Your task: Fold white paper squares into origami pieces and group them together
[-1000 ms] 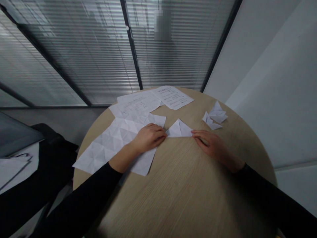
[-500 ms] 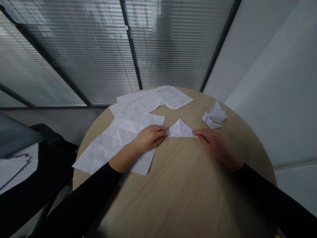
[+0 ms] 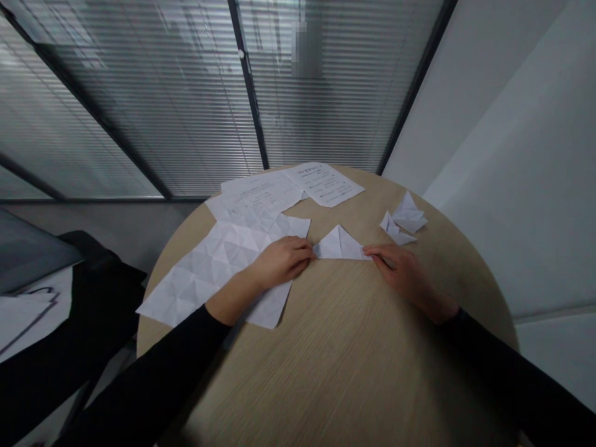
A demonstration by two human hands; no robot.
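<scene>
A white sheet folded into a low triangle, the folded paper (image 3: 340,243), lies on the table between my hands with its peak pointing away from me. My left hand (image 3: 284,257) is closed on its left corner, fingertips hiding that end. At the opposite corner, my right hand (image 3: 395,267) pinches the paper between thumb and fingers. Beneath my left hand and forearm spreads a large creased sheet (image 3: 209,261) marked with a grid of triangular folds. Beyond my right hand sit several small folded paper pieces (image 3: 406,216).
Printed sheets (image 3: 321,184) lie at the far edge of the round wooden table (image 3: 344,347). Past it stands a glass partition with blinds (image 3: 195,93). A white wall (image 3: 526,186) rises on the right. At the left is a black chair (image 3: 97,298) with papers on it.
My right hand has shifted slightly to the right along the base of the folded paper. My left hand stays almost in place at the other corner.
</scene>
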